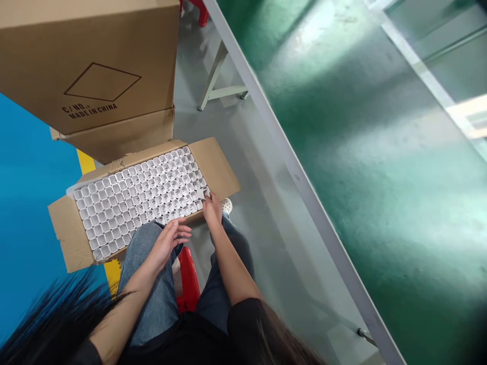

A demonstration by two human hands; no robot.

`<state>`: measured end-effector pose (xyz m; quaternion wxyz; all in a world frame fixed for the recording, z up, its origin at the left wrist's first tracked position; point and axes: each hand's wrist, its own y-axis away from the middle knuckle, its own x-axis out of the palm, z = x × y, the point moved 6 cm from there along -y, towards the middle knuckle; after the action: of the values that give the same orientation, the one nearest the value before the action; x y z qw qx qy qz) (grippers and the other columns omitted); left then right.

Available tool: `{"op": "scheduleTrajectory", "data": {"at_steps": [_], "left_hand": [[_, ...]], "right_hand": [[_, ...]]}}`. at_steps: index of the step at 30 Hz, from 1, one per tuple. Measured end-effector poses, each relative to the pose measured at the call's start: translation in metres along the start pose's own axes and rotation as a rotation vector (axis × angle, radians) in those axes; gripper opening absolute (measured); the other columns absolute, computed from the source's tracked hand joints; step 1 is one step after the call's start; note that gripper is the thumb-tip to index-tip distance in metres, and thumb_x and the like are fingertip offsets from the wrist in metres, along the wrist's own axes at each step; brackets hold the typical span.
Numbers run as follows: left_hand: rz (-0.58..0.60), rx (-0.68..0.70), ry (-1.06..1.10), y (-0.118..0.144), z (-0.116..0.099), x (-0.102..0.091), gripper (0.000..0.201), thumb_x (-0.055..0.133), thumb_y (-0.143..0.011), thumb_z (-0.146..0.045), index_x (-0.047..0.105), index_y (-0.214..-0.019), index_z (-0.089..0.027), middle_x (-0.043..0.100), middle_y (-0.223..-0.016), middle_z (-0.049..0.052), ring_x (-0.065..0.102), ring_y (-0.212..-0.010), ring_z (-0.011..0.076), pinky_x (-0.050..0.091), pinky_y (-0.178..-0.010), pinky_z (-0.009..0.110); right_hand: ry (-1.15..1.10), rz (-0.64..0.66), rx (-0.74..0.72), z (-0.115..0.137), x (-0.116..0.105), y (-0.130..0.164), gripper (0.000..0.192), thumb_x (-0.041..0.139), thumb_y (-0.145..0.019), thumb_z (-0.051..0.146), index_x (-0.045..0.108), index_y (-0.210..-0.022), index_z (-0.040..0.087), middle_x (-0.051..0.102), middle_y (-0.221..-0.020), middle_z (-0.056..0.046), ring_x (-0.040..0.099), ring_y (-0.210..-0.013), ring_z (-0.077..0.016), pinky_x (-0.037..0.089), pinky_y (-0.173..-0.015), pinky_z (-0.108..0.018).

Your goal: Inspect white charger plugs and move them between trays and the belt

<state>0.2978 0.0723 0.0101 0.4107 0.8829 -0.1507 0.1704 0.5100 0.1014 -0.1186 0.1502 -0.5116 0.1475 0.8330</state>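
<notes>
White parts (140,195), small and square-topped, fill an open cardboard box (218,170) in tight rows; the box sits on the grey floor (258,167) just past my knees, flaps folded out. My right hand (212,208) reaches to the near right corner of the rows, fingers curled down onto the parts there; whether it actually grips one I cannot tell. My left hand (169,241) is loose and open above my left knee, holding nothing, close to the box's near edge. I sit on a red stool (188,279). Two closed cartons (89,66) stand stacked behind the open box. A green table (380,152) runs along my right.
</notes>
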Motion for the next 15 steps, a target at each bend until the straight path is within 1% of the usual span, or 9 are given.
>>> {"op": "scheduleTrajectory", "data": {"at_steps": [3,6,8,12,14,15], "left_hand": [[0.002,0.004,0.0,0.0,0.0,0.0,0.056,0.072,-0.077,-0.063,0.065,-0.11,-0.018,0.072,-0.094,0.008,0.067,-0.086,0.0189,0.051,-0.079,0.03],[0.005,0.007,0.001,-0.001,0.001,0.001,0.057,0.072,-0.077,-0.063,0.065,-0.112,-0.018,0.072,-0.096,0.009,0.067,-0.086,0.0186,0.051,-0.079,0.03],[0.007,0.007,0.002,-0.002,0.002,0.0,0.057,0.072,-0.077,-0.063,0.066,-0.111,-0.018,0.072,-0.096,0.009,0.067,-0.086,0.0185,0.051,-0.078,0.03],[0.01,0.006,-0.01,-0.002,0.002,-0.004,0.056,0.072,-0.077,-0.062,0.066,-0.111,-0.017,0.072,-0.096,0.009,0.067,-0.088,0.019,0.052,-0.078,0.03],[0.016,0.014,-0.031,-0.001,0.001,-0.004,0.055,0.072,-0.077,-0.06,0.066,-0.112,-0.018,0.072,-0.099,0.009,0.068,-0.09,0.019,0.053,-0.079,0.03],[0.022,0.02,-0.045,-0.002,0.001,0.0,0.055,0.072,-0.077,-0.06,0.065,-0.112,-0.018,0.072,-0.1,0.009,0.068,-0.09,0.0188,0.053,-0.079,0.03]], "right_hand": [[0.022,0.044,-0.041,0.011,-0.006,-0.008,0.033,0.048,-0.085,0.007,0.072,-0.105,0.014,0.059,-0.133,-0.017,0.055,-0.121,-0.0313,0.041,-0.106,-0.045],[0.025,0.074,-0.077,0.019,-0.012,-0.012,0.039,0.049,-0.084,0.006,0.07,-0.116,0.016,0.055,-0.141,-0.016,0.05,-0.128,-0.0315,0.038,-0.11,-0.047],[0.019,0.098,-0.083,0.023,-0.012,-0.011,0.044,0.048,-0.085,0.005,0.067,-0.122,0.015,0.054,-0.142,-0.016,0.048,-0.13,-0.031,0.036,-0.111,-0.047],[-0.014,0.176,-0.086,0.03,-0.012,-0.001,0.047,0.047,-0.082,0.002,0.067,-0.123,0.014,0.055,-0.144,-0.014,0.046,-0.133,-0.0303,0.033,-0.115,-0.048],[-0.04,0.176,-0.07,0.036,-0.024,0.007,0.051,0.046,-0.083,0.002,0.062,-0.13,0.013,0.049,-0.15,-0.015,0.042,-0.138,-0.0302,0.03,-0.118,-0.049],[-0.055,0.164,-0.057,0.038,-0.034,0.012,0.053,0.045,-0.084,0.003,0.059,-0.134,0.011,0.046,-0.152,-0.016,0.04,-0.14,-0.0302,0.029,-0.118,-0.049]]}}
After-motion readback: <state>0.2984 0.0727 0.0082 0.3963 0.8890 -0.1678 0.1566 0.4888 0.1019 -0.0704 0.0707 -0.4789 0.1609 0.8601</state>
